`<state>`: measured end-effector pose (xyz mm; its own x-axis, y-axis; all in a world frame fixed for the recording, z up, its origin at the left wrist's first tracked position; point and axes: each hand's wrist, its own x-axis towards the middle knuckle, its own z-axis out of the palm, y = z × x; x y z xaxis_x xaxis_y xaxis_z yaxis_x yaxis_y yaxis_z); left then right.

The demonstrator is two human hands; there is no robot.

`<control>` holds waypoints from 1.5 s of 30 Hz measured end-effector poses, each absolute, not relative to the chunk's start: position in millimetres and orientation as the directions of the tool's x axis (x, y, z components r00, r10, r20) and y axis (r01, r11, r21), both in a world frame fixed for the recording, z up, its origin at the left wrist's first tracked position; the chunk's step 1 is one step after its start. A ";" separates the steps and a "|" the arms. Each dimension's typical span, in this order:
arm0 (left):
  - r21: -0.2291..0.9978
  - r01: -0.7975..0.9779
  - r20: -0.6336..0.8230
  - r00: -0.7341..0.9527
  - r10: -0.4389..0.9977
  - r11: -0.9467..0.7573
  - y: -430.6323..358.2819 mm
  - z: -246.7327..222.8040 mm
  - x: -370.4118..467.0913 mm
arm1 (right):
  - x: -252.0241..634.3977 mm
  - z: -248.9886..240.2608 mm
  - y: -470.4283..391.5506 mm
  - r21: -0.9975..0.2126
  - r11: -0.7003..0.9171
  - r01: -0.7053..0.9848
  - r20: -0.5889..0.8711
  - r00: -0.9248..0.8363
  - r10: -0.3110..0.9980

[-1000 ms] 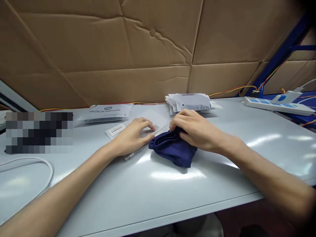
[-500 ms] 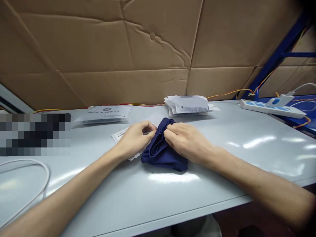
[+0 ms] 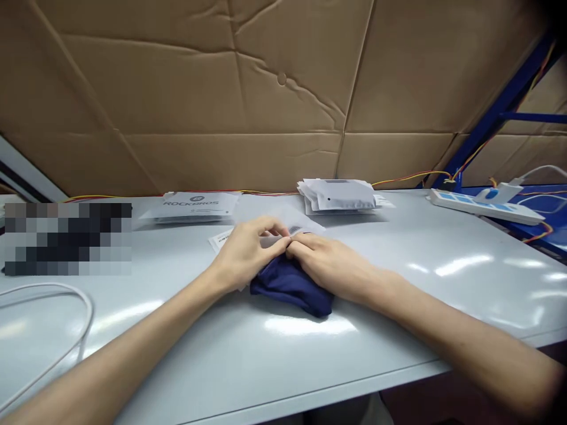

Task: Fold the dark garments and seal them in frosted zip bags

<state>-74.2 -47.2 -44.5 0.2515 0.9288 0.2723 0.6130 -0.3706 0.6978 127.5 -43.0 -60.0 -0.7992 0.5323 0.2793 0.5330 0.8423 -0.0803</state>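
Note:
A folded navy blue cloth (image 3: 292, 286) lies bunched on the table under and between my hands. My left hand (image 3: 248, 251) is pinched at thumb and fingers on the edge of a translucent plastic bag (image 3: 305, 222), which spreads out behind the hands. My right hand (image 3: 328, 262) has its fingers curled over the top of the cloth at the bag's edge, its fingertips meeting the left thumb. How far the cloth reaches into the bag is hidden by the fingers. A white label sheet (image 3: 220, 238) pokes out behind my left hand.
At the back left lies a printed frosted pouch (image 3: 197, 206); a stack of similar packets (image 3: 339, 196) is at the back right. A power strip (image 3: 485, 205) sits at the far right, a white cable (image 3: 86, 319) at the left. Cardboard (image 3: 283, 136) walls the rear.
The cloth's upper fold has gone down out of sight beneath my fingers. My hands have come together, and more of the translucent bag shows behind them. The view has shifted slightly.

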 end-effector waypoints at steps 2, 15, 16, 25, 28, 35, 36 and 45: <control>0.608 0.686 0.301 0.266 0.916 -0.399 -46.4 -45.1 -74.3 | 128.3 -60.5 -42.1 -0.113 0.819 0.562 0.255 -0.780 0.571; 0.353 0.899 0.121 0.229 0.966 -0.258 -46.2 -38.3 -95.2 | 129.1 -55.2 -45.8 -0.043 0.776 0.630 0.186 -0.758 0.626; 0.348 0.900 0.106 0.241 0.965 -0.263 -46.3 -37.9 -96.4 | 128.3 -54.7 -46.6 -0.030 0.764 0.645 0.180 -0.748 0.638; 0.316 0.910 0.039 0.269 0.962 -0.267 -47.9 -35.1 -99.5 | 125.7 -57.9 -48.8 0.015 0.673 0.740 0.237 -0.656 0.717; 0.327 0.909 0.036 0.262 0.964 -0.259 -48.6 -33.5 -98.3 | 126.8 -61.1 -46.9 0.010 0.751 0.660 0.314 -0.715 0.624; 0.351 0.893 0.090 0.267 0.960 -0.281 -49.3 -31.4 -97.2 | 122.1 -64.4 -48.2 -0.027 0.849 0.527 0.265 -0.815 0.515; 0.350 0.892 0.102 0.266 0.959 -0.285 -49.9 -31.3 -96.6 | 121.1 -64.6 -48.3 -0.030 0.833 0.552 0.257 -0.801 0.540; 0.147 0.934 0.194 0.295 0.936 -0.325 -57.4 -33.0 -81.9 | 111.4 -65.3 -43.3 -0.006 0.724 0.690 0.243 -0.702 0.670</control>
<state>-81.9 -57.4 -33.0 0.2951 0.9356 0.1938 0.9342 -0.3251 0.1468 111.4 -43.3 -65.3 -0.7015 0.6700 0.2428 0.6897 0.7241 -0.0057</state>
